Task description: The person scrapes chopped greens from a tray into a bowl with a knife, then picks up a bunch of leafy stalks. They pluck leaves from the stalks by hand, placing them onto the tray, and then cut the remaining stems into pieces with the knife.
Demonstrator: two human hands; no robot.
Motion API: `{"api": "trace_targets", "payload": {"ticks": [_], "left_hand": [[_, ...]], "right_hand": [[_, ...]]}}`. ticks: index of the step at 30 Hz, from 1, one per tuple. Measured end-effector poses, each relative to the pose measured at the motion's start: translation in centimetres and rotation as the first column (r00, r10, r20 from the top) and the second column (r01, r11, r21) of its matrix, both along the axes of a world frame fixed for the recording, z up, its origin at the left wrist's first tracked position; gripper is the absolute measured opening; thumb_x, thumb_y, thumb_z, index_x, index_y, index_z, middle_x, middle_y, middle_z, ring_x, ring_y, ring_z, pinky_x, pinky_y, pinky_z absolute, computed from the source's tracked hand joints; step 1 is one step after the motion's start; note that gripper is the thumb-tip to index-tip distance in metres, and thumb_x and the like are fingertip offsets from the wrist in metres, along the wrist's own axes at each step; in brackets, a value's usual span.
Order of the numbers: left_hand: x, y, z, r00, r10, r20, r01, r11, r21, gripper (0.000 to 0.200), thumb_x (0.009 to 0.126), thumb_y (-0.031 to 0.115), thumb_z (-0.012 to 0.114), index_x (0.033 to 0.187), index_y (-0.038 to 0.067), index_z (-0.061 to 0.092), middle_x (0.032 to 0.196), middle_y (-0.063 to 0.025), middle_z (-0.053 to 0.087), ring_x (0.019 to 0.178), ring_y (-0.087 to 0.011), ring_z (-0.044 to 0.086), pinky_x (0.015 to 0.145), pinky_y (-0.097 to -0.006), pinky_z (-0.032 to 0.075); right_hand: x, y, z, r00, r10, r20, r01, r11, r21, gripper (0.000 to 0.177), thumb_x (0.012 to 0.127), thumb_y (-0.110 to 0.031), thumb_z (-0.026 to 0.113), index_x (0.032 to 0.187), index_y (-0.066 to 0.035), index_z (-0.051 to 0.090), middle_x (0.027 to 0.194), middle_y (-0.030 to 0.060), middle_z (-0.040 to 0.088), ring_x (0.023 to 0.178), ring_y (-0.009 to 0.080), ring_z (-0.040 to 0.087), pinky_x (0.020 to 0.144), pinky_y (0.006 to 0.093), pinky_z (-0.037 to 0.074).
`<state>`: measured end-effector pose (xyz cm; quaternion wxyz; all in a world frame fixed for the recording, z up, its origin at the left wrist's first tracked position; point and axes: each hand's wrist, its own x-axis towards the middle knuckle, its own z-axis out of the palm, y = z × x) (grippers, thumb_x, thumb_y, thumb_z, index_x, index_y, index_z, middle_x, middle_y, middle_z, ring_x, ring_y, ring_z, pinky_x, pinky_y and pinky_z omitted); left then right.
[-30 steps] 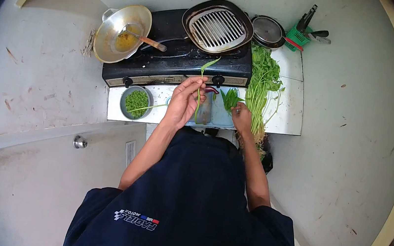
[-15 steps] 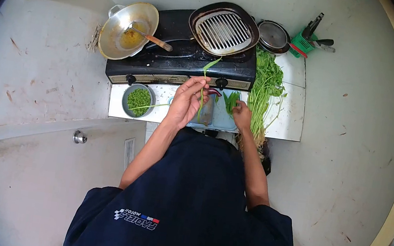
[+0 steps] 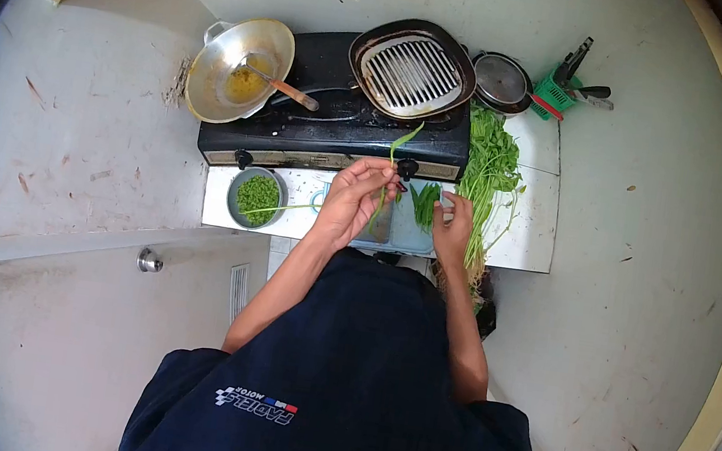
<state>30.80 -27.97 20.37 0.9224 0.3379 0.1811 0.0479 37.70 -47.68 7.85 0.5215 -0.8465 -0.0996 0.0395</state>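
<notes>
My left hand (image 3: 350, 201) pinches a thin green stem of a leafy vegetable, whose narrow leaf (image 3: 405, 140) points up toward the stove. A second long pale-green stem (image 3: 295, 209) runs from this hand to a grey bowl (image 3: 231, 207) of finely chopped greens (image 3: 258, 196). Fingers apart, my right hand (image 3: 454, 227) is beside the cut leaves (image 3: 424, 205) lying in a light-blue tray (image 3: 411, 244); I see nothing held in it. A dark red item (image 3: 400, 191) shows beside my left fingertips, mostly hidden.
A black stove (image 3: 319, 131) carries a wok (image 3: 201, 77) with a wooden-handled ladle (image 3: 292, 92) and a grill pan (image 3: 412, 77). To the right lie a rooted bunch of greens (image 3: 490, 160), a lidded pan (image 3: 500, 81) and a green basket (image 3: 553, 96) of knives.
My right hand has drawn back slightly from the cut leaves, and its fingers have spread. The left hand still holds the stem, now shifted a little to the right. The whole view has dropped slightly.
</notes>
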Motion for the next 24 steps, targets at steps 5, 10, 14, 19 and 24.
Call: {"api": "trace_targets", "payload": {"ticks": [5,10,14,19,24], "left_hand": [[0.4,-1.2,0.6,0.997,-0.069,-0.042,0.073,0.993,0.09,0.011,0.096,0.005,0.064,0.106,0.001,0.064,0.094,-0.0058,0.067,0.083,-0.0118,0.063,0.079,-0.0264,0.054],[0.7,-1.9,0.8,0.982,-0.19,0.01,0.186,0.97,0.159,0.008,0.095,0.005,0.067,0.103,0.001,0.066,0.092,-0.004,0.067,0.082,-0.011,0.062,0.078,-0.0256,0.051],[0.8,-1.8,1.0,0.979,-0.202,0.028,0.194,0.963,0.186,0.009,0.094,0.002,0.067,0.102,0.0,0.067,0.093,-0.0041,0.068,0.083,-0.01,0.063,0.078,-0.0249,0.052],[1.1,-1.5,1.1,0.979,-0.2,0.027,0.198,0.978,0.059,0.01,0.095,0.004,0.066,0.105,0.0,0.066,0.095,-0.0048,0.067,0.084,-0.0105,0.064,0.08,-0.0247,0.054],[1.2,-1.1,0.4,0.992,-0.126,0.019,0.127,0.984,-0.127,0.01,0.097,0.008,0.064,0.105,0.001,0.065,0.099,-0.0057,0.067,0.087,-0.0112,0.063,0.083,-0.0239,0.054]], "right_hand": [[0.0,1.3,10.5,0.956,0.266,-0.124,-0.192,0.886,0.421,0.023,0.1,-0.015,0.062,0.118,-0.002,0.068,0.112,0.0055,0.063,0.096,0.0126,0.061,0.081,0.0255,0.048],[-0.1,2.6,14.0,0.938,0.343,-0.044,-0.249,0.759,0.602,0.018,0.098,-0.011,0.066,0.11,0.001,0.069,0.105,0.006,0.061,0.096,0.0122,0.06,0.079,0.0249,0.048],[0.5,2.7,13.8,0.933,0.358,-0.017,-0.267,0.726,0.633,0.014,0.096,-0.007,0.067,0.106,0.002,0.069,0.104,0.0068,0.061,0.096,0.0124,0.06,0.078,0.0247,0.049],[0.3,2.7,13.7,0.945,0.326,-0.011,-0.245,0.734,0.634,0.012,0.096,-0.006,0.067,0.105,0.002,0.069,0.106,0.0075,0.062,0.098,0.0126,0.061,0.08,0.026,0.049],[0.3,2.8,12.7,0.964,0.261,0.044,-0.226,0.724,0.652,0.012,0.096,-0.006,0.067,0.104,0.002,0.069,0.109,0.0077,0.065,0.097,0.0119,0.062,0.082,0.0262,0.049]]}}
